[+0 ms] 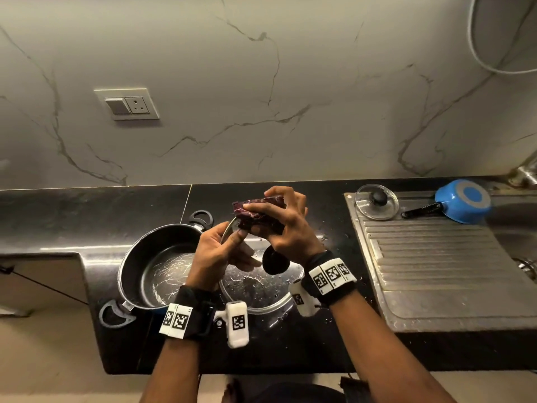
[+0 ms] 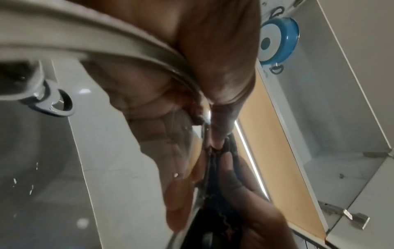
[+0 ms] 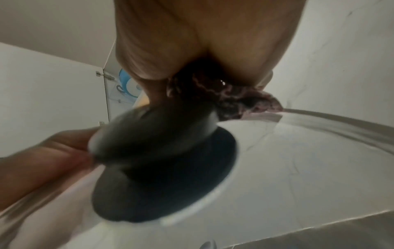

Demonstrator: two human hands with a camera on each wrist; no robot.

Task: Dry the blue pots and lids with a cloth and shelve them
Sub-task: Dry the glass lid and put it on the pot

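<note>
The large glass lid (image 1: 255, 283), wet and with a black knob (image 1: 275, 261), is held tilted above the black counter (image 1: 72, 216), its left rim pinched between the thumb and fingers of the left hand (image 1: 216, 251). The right hand (image 1: 286, 228) grips a folded maroon cloth (image 1: 258, 215) against the lid's upper rim. A large pot (image 1: 157, 266) stands just left; a small glass lid (image 1: 377, 202) and an upturned blue saucepan (image 1: 462, 200) lie on the steel drainboard (image 1: 436, 257).

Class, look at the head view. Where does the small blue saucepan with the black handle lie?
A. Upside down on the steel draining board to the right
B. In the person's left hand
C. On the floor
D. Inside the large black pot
A: the small blue saucepan lies bottom up on the steel draining board, beside a small glass lid.
</note>
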